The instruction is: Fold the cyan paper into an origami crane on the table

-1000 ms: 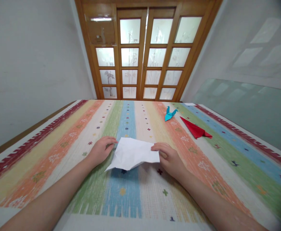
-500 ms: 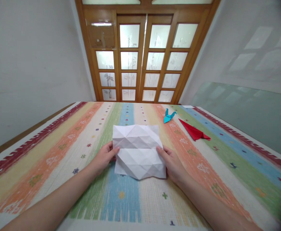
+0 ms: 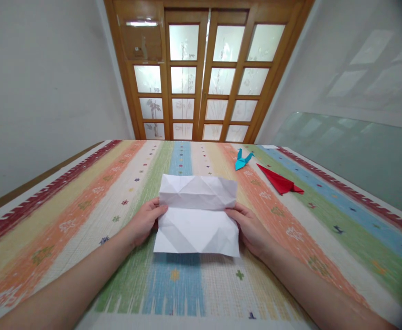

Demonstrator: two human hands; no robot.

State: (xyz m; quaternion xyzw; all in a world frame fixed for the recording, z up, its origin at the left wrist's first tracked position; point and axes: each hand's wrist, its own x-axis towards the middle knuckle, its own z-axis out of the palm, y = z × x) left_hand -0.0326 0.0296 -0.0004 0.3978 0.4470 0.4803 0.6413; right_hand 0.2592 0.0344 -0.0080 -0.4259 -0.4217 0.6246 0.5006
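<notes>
A white sheet of paper, marked with triangular and straight creases, is held up in front of me over the striped tablecloth. Its upper part bends along a crosswise crease, level with my thumbs. My left hand pinches the left edge, thumb on the face and fingers behind. On the opposite edge, my right hand grips in the same way, its fingers partly hidden by the paper.
Beyond the paper to the right lie a blue origami crane and a red paper plane. The striped tablecloth covers the table. A pale green board leans at the right wall; wooden glazed doors stand behind.
The paper has opened flatter and looks wider, its lower half smoother with fewer folds showing. Both hands keep their hold on its sides. The whole view has shifted slightly.
</notes>
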